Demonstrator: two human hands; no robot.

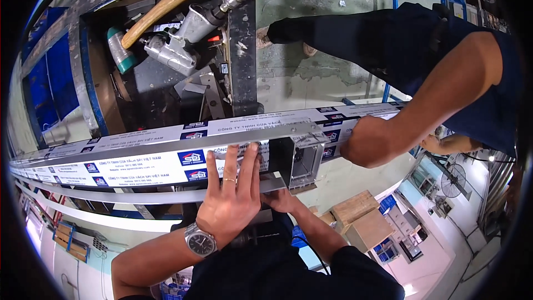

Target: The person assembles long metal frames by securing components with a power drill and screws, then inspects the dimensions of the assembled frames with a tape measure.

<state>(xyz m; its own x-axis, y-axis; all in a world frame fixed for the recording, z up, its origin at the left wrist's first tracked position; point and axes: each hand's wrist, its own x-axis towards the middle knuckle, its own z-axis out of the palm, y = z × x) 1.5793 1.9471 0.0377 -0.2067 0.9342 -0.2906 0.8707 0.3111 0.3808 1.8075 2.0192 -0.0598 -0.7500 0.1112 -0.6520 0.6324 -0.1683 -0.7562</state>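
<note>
A long aluminium profile (pixel 155 168), covered in white film with blue printed patches, runs across in front of me. My left hand (pixel 232 211), with a ring and a wristwatch (pixel 201 242), lies on its filmed face, fingers stretched out. My right hand (pixel 282 201) is at the profile's lower edge near its open, hollow end (pixel 305 162); its fingers are mostly hidden by the metal. Beside that end, a co-worker's closed hand (pixel 371 141) rests at another filmed profile (pixel 333 115) lying behind. The co-worker's other hand (pixel 451 144) is farther right. Under my left wrist is a dark tool (pixel 244 237), partly hidden.
Beyond the profiles, a dark bench frame (pixel 243 50) holds a pneumatic impact tool (pixel 180 44), a wooden-handled mallet (pixel 166 8) and metal plates (pixel 211 94). The co-worker in dark clothes stands at the right. Cardboard boxes (pixel 369 230) and a fan (pixel 454 180) are at the lower right.
</note>
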